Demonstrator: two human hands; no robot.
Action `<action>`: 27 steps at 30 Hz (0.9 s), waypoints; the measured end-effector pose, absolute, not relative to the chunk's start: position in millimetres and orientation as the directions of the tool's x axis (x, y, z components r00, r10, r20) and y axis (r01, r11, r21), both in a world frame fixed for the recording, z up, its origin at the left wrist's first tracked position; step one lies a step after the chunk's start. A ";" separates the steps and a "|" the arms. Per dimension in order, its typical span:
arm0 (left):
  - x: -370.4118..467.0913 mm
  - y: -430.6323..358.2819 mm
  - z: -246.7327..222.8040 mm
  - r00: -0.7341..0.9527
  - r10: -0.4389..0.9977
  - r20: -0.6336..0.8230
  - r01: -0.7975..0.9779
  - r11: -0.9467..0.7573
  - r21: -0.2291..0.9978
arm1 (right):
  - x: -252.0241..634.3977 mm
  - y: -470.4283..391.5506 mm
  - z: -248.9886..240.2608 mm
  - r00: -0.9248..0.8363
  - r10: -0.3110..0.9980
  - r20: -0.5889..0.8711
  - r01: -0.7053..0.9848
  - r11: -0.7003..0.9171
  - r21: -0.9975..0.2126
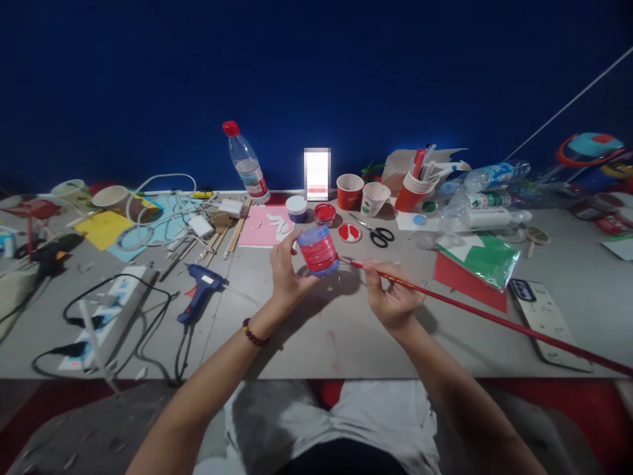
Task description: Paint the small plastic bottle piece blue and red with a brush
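My left hand (287, 269) is wrapped round a short cylinder (319, 253) with blue ends and a red middle band, held tilted above the table. A long red paintbrush (445, 298) is pinched in my right hand (390, 293), its tip beside the right edge of the cylinder. Just behind stand an open jar of red paint (325, 214) and a white-lidded blue jar (297, 208). A lid smeared with red (350, 232) lies to the right of them.
Black scissors (380, 236), paper cups (349, 190) and plastic bottles (487, 218) are at the back right. A blue glue gun (202, 290), power strip (106, 316) and cables lie left. A phone (548, 326) lies right.
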State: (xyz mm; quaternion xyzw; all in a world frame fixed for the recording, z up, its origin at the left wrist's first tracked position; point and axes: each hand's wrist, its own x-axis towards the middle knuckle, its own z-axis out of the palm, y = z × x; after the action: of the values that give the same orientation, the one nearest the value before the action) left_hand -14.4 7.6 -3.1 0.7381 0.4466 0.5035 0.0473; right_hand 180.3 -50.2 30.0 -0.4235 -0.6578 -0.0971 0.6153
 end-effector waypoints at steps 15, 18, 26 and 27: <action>-13.2 7.6 -5.9 0.095 0.673 0.734 0.688 -0.577 0.440 | 170.7 -53.3 21.7 -0.110 0.311 0.944 0.701 0.697 -0.148; -14.1 8.8 -6.5 0.083 0.698 0.711 0.704 -0.546 0.454 | 169.7 -56.2 26.1 -0.097 0.310 0.946 0.659 0.732 -0.173; -12.9 7.9 -4.9 0.072 0.735 0.674 0.710 -0.512 0.483 | 166.9 -57.4 30.6 0.144 0.504 0.852 0.462 0.727 -0.508; -12.8 7.3 -4.3 0.071 0.747 0.661 0.705 -0.506 0.496 | 166.6 -56.4 30.6 0.175 0.525 0.833 0.456 0.707 -0.541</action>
State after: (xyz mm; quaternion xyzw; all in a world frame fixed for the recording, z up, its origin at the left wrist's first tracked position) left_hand -12.8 7.3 -4.3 0.7315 0.4963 0.4670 0.0224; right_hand 166.6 -56.4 30.6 -0.3820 -0.6418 0.0258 0.6644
